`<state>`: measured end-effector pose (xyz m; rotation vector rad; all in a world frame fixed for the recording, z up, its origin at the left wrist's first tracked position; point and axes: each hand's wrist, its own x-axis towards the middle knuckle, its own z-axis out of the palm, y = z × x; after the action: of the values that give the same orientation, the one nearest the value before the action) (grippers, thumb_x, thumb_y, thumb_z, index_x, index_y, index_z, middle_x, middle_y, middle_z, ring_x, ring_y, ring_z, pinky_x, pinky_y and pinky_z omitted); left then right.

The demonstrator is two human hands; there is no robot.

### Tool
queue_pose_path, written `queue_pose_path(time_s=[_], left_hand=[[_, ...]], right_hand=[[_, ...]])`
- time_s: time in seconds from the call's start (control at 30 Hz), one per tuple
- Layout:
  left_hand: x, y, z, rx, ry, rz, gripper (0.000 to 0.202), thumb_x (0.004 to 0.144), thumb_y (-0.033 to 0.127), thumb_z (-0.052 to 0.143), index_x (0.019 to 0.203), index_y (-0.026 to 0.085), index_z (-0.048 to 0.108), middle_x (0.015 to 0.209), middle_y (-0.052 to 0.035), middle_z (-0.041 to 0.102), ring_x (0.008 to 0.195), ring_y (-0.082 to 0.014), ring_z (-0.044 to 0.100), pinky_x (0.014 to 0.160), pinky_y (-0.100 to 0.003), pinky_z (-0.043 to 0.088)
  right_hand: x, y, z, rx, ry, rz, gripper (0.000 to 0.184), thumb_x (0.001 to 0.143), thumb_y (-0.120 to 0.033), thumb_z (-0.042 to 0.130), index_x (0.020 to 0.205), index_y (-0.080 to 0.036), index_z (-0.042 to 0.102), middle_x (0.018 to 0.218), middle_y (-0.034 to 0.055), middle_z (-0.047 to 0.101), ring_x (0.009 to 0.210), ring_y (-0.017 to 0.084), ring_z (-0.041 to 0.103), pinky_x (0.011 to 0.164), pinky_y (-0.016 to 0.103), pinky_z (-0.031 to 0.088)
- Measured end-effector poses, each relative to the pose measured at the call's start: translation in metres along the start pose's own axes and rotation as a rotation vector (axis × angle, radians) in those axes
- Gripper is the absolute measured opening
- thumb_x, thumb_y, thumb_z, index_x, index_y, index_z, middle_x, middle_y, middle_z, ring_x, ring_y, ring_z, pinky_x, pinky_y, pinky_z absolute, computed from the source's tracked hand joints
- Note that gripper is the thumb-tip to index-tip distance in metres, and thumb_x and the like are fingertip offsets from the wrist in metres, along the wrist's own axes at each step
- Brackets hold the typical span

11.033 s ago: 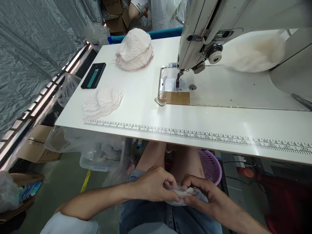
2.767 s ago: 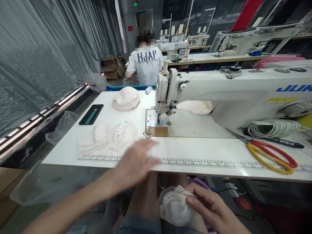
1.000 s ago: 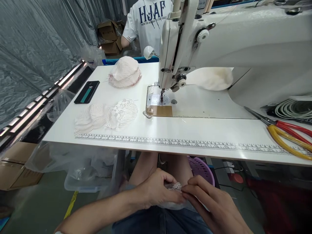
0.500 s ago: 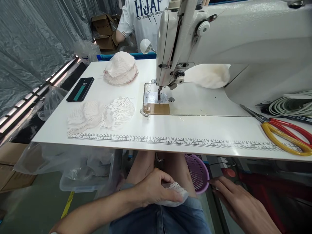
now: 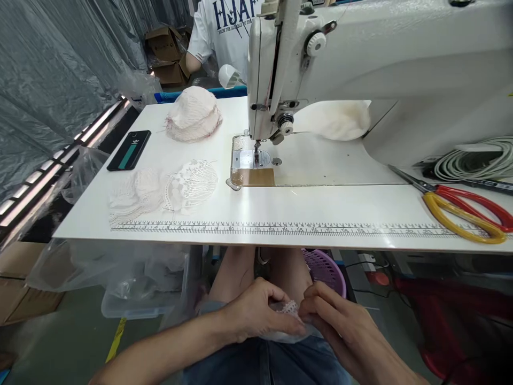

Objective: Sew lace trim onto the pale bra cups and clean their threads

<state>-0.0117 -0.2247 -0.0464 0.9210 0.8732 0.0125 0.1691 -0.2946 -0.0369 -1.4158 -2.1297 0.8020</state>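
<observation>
Down in my lap, below the table edge, my left hand (image 5: 256, 313) and my right hand (image 5: 340, 326) both pinch a small white lace piece (image 5: 289, 309), which is mostly hidden between the fingers. On the white sewing table (image 5: 320, 208) lie two flat white lace pieces (image 5: 164, 188) at the front left. A domed stack of pink-edged lace cups (image 5: 193, 114) sits farther back. The white sewing machine (image 5: 360, 64) stands over its needle plate (image 5: 253, 159).
A black phone (image 5: 129, 149) lies at the table's left edge. Red and yellow scissors (image 5: 465, 206) and a coil of white cord (image 5: 476, 160) lie at the right. A purple basket (image 5: 326, 267) sits under the table. A person in a white T-shirt (image 5: 224, 32) stands beyond it.
Half a second ago my right hand was off to the right of the lace; now it is back on the piece beside my left hand. The view has shifted slightly.
</observation>
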Motion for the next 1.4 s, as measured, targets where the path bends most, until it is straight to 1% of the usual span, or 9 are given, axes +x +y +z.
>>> queue_pose_path(time_s=[0.3,0.5,0.67,0.77,0.83,0.93,1.07,1.23,1.4], left_hand=[[0.000,0.006,-0.001,-0.143,0.065,-0.038,0.053,0.041,0.051,0.083,0.068,0.009,0.063,0.059,0.0035,0.049,0.055,-0.0061,0.038,0.052,-0.021,0.025],[0.003,0.006,-0.003,-0.128,0.072,0.003,0.049,0.046,0.050,0.082,0.067,0.009,0.064,0.060,0.0034,0.049,0.057,-0.0066,0.039,0.053,-0.021,0.026],[0.004,0.006,-0.002,0.041,0.109,0.101,0.040,0.054,0.046,0.079,0.064,0.009,0.065,0.060,0.0042,0.044,0.057,-0.0074,0.037,0.051,-0.022,0.024],[0.003,0.009,0.000,0.093,0.084,0.152,0.033,0.060,0.041,0.076,0.067,0.009,0.068,0.062,0.0034,0.046,0.059,-0.0081,0.038,0.052,-0.022,0.025],[0.002,0.010,0.001,0.128,0.083,0.172,0.030,0.062,0.038,0.075,0.067,0.009,0.068,0.062,0.0033,0.046,0.059,-0.0080,0.038,0.052,-0.022,0.024],[0.000,0.009,0.000,0.163,0.097,0.179,0.030,0.061,0.037,0.075,0.066,0.009,0.069,0.061,0.0031,0.047,0.058,-0.0082,0.040,0.052,-0.022,0.025],[-0.003,0.008,-0.004,0.177,0.112,0.196,0.023,0.065,0.032,0.072,0.070,0.010,0.070,0.065,0.0015,0.053,0.062,-0.0100,0.045,0.056,-0.022,0.030],[-0.005,0.011,-0.004,0.290,0.135,0.217,0.017,0.068,0.029,0.068,0.064,0.012,0.067,0.063,0.0025,0.052,0.061,-0.0093,0.045,0.057,-0.022,0.030],[-0.003,0.007,-0.004,0.311,0.151,0.208,0.019,0.068,0.030,0.067,0.062,0.012,0.065,0.062,0.0029,0.051,0.061,-0.0096,0.045,0.056,-0.022,0.030]], right_hand=[[-0.007,0.008,0.017,-0.142,0.189,-0.105,0.021,0.088,-0.003,0.033,0.084,-0.021,0.042,0.073,0.0006,0.048,0.054,0.010,0.044,0.049,0.021,0.033],[-0.010,-0.001,0.007,-0.077,0.048,-0.183,0.018,0.090,-0.009,0.036,0.081,-0.021,0.045,0.069,0.0006,0.052,0.055,0.012,0.048,0.050,0.022,0.036],[-0.004,0.002,-0.011,0.123,0.130,0.030,0.007,0.092,-0.022,0.045,0.096,-0.021,0.051,0.084,0.0034,0.058,0.076,0.015,0.058,0.064,0.022,0.046],[0.001,0.005,-0.009,0.197,0.048,0.131,0.015,0.091,-0.027,0.050,0.105,-0.024,0.053,0.096,0.0039,0.060,0.090,0.017,0.058,0.075,0.025,0.046],[0.004,0.006,-0.006,0.250,-0.018,0.189,0.012,0.092,-0.030,0.048,0.097,-0.024,0.057,0.088,0.0022,0.062,0.083,0.017,0.058,0.074,0.027,0.045],[0.007,0.005,-0.002,0.327,-0.069,0.325,0.027,0.092,-0.038,0.044,0.077,-0.022,0.058,0.072,0.0006,0.060,0.068,0.015,0.053,0.065,0.027,0.041],[0.009,0.006,-0.002,0.496,-0.143,0.475,0.035,0.089,-0.049,0.044,0.074,-0.020,0.057,0.069,-0.0004,0.052,0.065,0.014,0.046,0.058,0.024,0.036],[0.010,0.006,-0.006,0.611,-0.234,0.482,0.041,0.090,-0.053,0.039,0.077,-0.018,0.057,0.069,-0.0006,0.049,0.065,0.014,0.043,0.059,0.024,0.035],[0.010,0.004,0.002,0.439,-0.225,0.449,0.041,0.089,-0.054,0.039,0.077,-0.020,0.057,0.068,-0.0005,0.051,0.065,0.014,0.043,0.058,0.024,0.034]])
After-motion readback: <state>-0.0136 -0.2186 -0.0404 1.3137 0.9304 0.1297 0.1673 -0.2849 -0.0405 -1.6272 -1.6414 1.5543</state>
